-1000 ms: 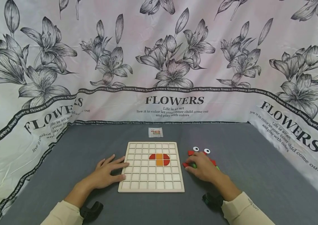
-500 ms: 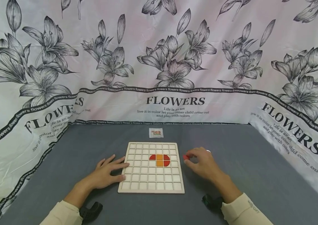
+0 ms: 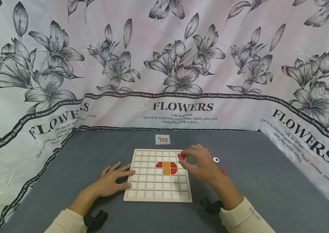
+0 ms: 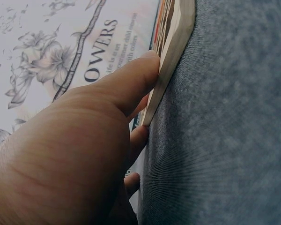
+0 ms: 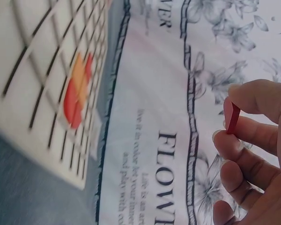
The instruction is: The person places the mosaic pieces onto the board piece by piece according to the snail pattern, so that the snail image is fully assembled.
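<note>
A wooden grid board (image 3: 158,200) lies on the grey cloth, with red quarter-round pieces (image 3: 174,168) and orange squares (image 3: 166,168) set in its cells right of the middle. My left hand (image 3: 110,183) rests at the board's left edge, fingers spread; in the left wrist view the thumb (image 4: 140,70) touches the board's side. Between thumb and fingertips, my right hand (image 3: 202,163) pinches a small flat red piece (image 5: 232,115) with a rounded edge. It is raised over the board's upper right corner, apart from the set pieces.
Behind the board lies a small printed card (image 3: 162,139) with a coloured pattern. To the right, a round white-and-black eye piece (image 3: 216,160) and a red piece (image 3: 223,171) show past my right hand, which hides others. A flower-printed curtain (image 3: 181,113) encloses the table's back and sides.
My right hand has picked up the red piece from the loose pieces on the right and carried it left, over the board's corner. The left hand stays at the board's edge.
</note>
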Tool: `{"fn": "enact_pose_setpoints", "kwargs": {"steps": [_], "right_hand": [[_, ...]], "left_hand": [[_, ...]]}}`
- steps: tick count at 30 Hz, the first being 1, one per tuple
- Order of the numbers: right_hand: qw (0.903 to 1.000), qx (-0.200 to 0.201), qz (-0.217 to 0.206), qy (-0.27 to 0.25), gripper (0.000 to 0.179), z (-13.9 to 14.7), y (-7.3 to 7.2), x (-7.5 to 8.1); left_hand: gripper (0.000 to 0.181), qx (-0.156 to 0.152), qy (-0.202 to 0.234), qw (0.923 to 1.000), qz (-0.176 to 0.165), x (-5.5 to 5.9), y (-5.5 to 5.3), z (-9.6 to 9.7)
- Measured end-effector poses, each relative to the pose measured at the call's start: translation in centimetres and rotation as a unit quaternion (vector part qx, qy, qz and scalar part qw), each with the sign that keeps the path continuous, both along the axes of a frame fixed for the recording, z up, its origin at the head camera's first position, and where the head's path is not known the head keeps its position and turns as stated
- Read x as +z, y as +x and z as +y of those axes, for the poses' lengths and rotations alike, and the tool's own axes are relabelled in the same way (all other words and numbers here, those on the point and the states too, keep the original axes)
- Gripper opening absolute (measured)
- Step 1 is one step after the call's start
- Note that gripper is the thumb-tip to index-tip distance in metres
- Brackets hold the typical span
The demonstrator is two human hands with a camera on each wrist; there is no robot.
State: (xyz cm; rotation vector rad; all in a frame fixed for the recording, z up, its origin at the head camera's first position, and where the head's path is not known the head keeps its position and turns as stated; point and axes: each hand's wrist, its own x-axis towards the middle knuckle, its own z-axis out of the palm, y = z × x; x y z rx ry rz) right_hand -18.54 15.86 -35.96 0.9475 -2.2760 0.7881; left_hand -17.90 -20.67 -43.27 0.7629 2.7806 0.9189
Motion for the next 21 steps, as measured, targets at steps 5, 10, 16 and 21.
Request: {"fn": "enact_pose_setpoints", "kwargs": {"steps": [5, 10, 16, 21], "right_hand": [[0.9998, 0.018, 0.004, -0.008, 0.017, -1.4, 0.3, 0.8], [0.9996, 0.014, -0.014, -0.019, 0.017, -2.9, 0.5, 1.4], [0.9988, 0.014, -0.041, -0.024, 0.016, -4.6, 0.4, 1.7], [0.9975, 0.015, -0.061, -0.031, 0.014, -5.9, 0.0, 1.4]], "left_hand": [[0.057, -0.004, 0.008, 1.0, -0.002, 0.0, 0.1, 0.0], [0.057, -0.001, 0.005, 1.0, -0.004, 0.0, 0.1, 0.1], [0.056, 0.001, 0.007, 1.0, -0.005, 0.0, 0.1, 0.1], [0.056, 0.004, 0.004, 1.0, -0.002, -0.1, 0.0, 0.0]]}}
